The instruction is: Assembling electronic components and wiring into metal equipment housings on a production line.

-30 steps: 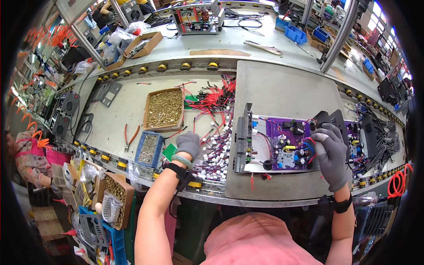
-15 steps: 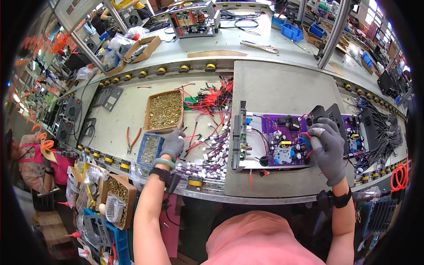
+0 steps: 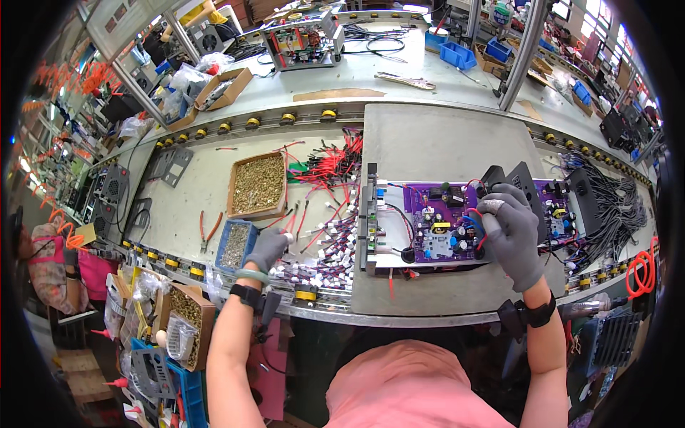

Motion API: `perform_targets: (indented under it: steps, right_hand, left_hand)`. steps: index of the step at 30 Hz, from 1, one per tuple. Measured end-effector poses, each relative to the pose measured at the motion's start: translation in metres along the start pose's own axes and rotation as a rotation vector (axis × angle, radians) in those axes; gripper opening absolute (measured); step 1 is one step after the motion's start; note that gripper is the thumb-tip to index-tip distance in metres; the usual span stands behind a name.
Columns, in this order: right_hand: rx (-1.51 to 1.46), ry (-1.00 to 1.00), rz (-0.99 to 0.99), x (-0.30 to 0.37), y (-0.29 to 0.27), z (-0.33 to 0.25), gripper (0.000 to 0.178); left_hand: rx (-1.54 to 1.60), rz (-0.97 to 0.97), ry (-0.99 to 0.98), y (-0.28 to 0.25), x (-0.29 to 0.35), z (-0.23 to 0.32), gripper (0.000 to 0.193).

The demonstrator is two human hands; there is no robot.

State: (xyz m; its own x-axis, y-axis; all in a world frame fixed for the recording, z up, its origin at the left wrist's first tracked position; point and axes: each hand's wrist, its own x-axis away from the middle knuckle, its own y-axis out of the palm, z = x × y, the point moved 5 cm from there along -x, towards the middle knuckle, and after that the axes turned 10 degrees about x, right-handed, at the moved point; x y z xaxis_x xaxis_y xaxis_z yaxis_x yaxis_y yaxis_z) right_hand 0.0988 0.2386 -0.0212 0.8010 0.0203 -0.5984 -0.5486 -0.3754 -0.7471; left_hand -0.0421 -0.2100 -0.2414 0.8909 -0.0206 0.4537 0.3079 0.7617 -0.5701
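A purple circuit board (image 3: 435,225) lies in an open metal chassis (image 3: 371,221) on a grey pallet (image 3: 442,143) in front of me. My right hand (image 3: 512,232), in a grey glove, rests on the board's right part with its fingers curled among the red and blue wires there. My left hand (image 3: 270,248), also gloved, reaches down to the left, fingers closed at the edge of a pile of small white-plug cables (image 3: 325,250), beside a blue tray of screws (image 3: 234,245). What the fingers pinch is too small to tell.
A cardboard box of brass screws (image 3: 258,184) and a heap of red leads (image 3: 332,160) lie left of the pallet. Red-handled pliers (image 3: 207,230) lie near the blue tray. Black cable bundles (image 3: 617,207) sit to the right. Another person (image 3: 50,264) sits at far left.
My left hand has moved left and down from the white-plug cables toward the blue screw tray. My right hand stays on the board, shifting only slightly.
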Motion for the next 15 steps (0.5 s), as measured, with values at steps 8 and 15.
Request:
perform_targets:
  steps: [8,15]
  right_hand:
    - [0.090,-0.102,0.098,-0.009,-0.025,-0.019,0.023]
    - [-0.695,0.191,-0.067,-0.025,-0.029,-0.035,0.021]
  left_hand:
    - [0.614,0.026,0.299,-0.019,0.113,0.147,0.015]
    - [0.330,-0.261,1.007,0.079,0.217,0.334,0.014]
